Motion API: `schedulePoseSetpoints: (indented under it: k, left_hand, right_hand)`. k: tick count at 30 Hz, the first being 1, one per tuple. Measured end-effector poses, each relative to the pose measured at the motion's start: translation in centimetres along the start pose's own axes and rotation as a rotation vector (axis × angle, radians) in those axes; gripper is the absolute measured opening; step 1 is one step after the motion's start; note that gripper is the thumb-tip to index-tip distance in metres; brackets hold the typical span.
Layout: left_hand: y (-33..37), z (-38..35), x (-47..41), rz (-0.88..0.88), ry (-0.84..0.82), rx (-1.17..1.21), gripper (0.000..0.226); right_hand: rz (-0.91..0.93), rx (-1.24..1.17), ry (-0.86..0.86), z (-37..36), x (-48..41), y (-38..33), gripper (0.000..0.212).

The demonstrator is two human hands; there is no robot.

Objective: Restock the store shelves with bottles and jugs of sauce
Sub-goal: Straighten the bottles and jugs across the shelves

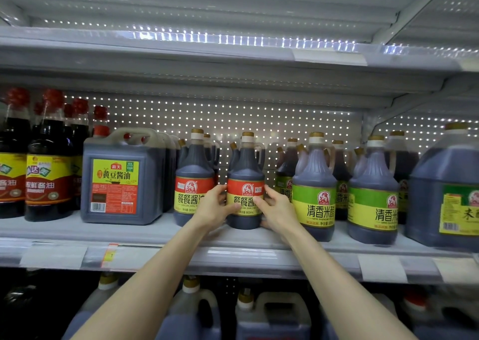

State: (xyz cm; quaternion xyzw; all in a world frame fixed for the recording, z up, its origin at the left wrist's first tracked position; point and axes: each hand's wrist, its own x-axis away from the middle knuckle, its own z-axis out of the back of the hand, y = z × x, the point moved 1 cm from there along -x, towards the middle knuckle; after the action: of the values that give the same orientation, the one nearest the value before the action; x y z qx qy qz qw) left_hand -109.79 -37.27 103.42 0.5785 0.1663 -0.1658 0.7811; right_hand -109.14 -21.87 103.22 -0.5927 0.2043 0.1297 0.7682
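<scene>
We clasp the red-labelled sauce bottle (pixel 245 168) from both sides, our left grip (pixel 213 207) and right grip (pixel 277 207) each curled round its label, as it stands upright on the shelf (pixel 129 232) between a matching bottle (pixel 193 168) and a green-labelled bottle (pixel 313 174).

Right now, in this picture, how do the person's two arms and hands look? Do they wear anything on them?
Both are bare. The left hand and right hand have no gloves, and I see no ring, watch or bracelet. The left forearm and right forearm show no sleeve up to the bottom edge of the picture.
</scene>
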Motion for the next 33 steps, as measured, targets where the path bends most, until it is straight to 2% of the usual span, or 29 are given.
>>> schedulePoseSetpoints:
  k: [11, 21, 29, 33]
  left_hand:
    - [0.4, -0.1, 0.3, 0.010, 0.053, -0.072, 0.067]
    - [3.3, -0.2, 2.7, -0.096, 0.209, -0.176, 0.047]
    - [4.7, -4.6, 5.1, -0.112, 0.173, -0.129, 0.042]
    - [5.8, -7.1, 5.4, -0.078, 0.136, -0.065, 0.047]
  right_hand:
    - [0.002, -0.001, -0.006, 0.1, 0.5, -0.4, 0.045]
    - [0.075, 0.050, 0.090, 2.9, 2.5, -2.6, 0.052]
    - [0.089, 0.023, 0.238, 9.0, 5.8, -1.9, 0.035]
    - [0.074, 0.035, 0.301, 12.2, 6.3, -0.8, 0.037]
